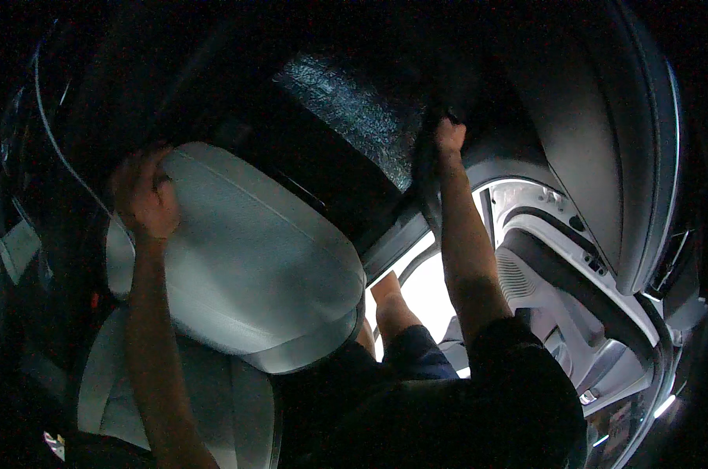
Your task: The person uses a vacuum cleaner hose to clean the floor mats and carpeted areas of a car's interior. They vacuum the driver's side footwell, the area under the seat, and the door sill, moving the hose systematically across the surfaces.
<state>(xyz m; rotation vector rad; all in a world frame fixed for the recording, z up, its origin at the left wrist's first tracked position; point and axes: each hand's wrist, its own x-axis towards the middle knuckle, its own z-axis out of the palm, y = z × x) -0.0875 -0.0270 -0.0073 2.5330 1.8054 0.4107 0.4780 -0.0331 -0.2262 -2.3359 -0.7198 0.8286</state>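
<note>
Before me in a dark car cabin is a light grey car seat cushion (254, 246), its seat backrest (207, 387) lower in the view. My left hand (146, 196) is at the cushion's far left corner, blurred, with thumb and fingers apart and nothing visible in it. Farther forward, beside the footwell, my right hand (450, 135) is closed around a dark thing too dim to name. To its left, a crinkled, shiny patch of floor covering (354, 111) catches the light.
An open car door with a grey inner panel (571, 316) stands at the right. Dark dashboard trim (588, 146) curves above it. A thin pale cable or edge (67, 155) runs down the left side. My leg (401, 316) shows in the bright door opening, by the sill (401, 246).
</note>
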